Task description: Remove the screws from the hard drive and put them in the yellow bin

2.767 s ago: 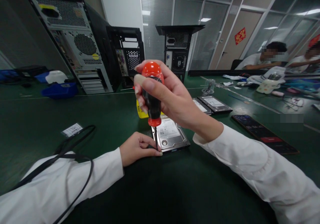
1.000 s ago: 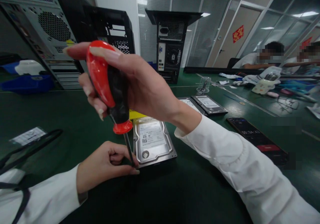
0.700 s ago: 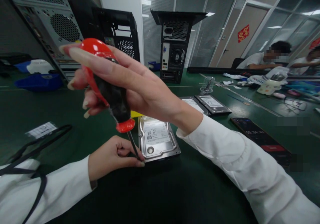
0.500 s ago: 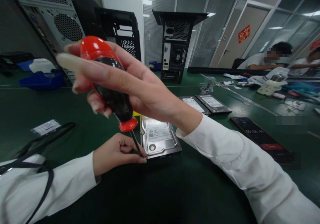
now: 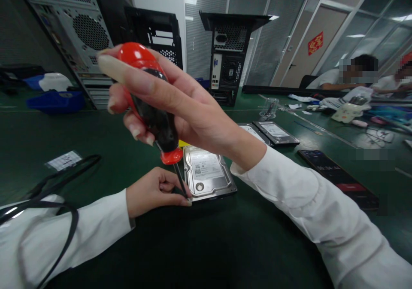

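A silver hard drive (image 5: pixel 210 173) lies label up on the green table. My right hand (image 5: pixel 193 104) is wrapped round a screwdriver (image 5: pixel 157 128) with a red and black handle, held tilted. The shaft reaches down to the drive's near left corner. There, the thumb and forefinger of my left hand (image 5: pixel 161 191) are pinched at the corner, beside the screwdriver's tip. What lies between those fingertips is too small to make out. Part of a yellow object (image 5: pixel 183 143) shows behind the drive, below my right hand.
Two more hard drives (image 5: pixel 277 133) lie behind my right wrist, near a clear cup (image 5: pixel 269 108). A phone (image 5: pixel 337 178) lies at right. Computer cases (image 5: pixel 227 61) and a blue tray (image 5: pixel 55 102) stand behind. A black cable (image 5: pixel 72 220) hangs over my left sleeve. People sit far right.
My right hand and the screwdriver handle appear shifted right, the handle a little more upright. The view has moved slightly, and the tip stays at the drive's corner.
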`<action>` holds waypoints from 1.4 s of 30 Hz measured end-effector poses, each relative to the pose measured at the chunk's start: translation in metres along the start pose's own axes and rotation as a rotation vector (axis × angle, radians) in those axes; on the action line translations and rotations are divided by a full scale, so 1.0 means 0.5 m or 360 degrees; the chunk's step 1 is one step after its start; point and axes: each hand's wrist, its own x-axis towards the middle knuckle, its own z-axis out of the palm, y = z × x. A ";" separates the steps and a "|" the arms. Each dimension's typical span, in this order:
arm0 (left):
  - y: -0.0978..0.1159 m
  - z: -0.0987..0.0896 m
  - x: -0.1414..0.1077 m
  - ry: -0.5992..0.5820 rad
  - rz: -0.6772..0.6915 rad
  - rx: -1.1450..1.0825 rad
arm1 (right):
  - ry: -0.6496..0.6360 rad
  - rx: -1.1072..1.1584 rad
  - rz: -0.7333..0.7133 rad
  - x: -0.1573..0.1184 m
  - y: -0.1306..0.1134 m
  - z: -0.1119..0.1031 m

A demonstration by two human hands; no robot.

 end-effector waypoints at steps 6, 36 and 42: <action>0.004 0.001 -0.001 -0.0020 0.0030 -0.0046 | -0.0010 0.0029 0.0028 0.003 0.004 0.000; 0.006 0.005 -0.003 0.0001 0.0033 -0.0018 | 0.0165 -0.0119 0.0182 -0.003 -0.021 0.035; 0.012 0.006 -0.006 0.0008 0.0046 0.0028 | 0.0110 -0.0122 0.0065 -0.001 -0.009 0.019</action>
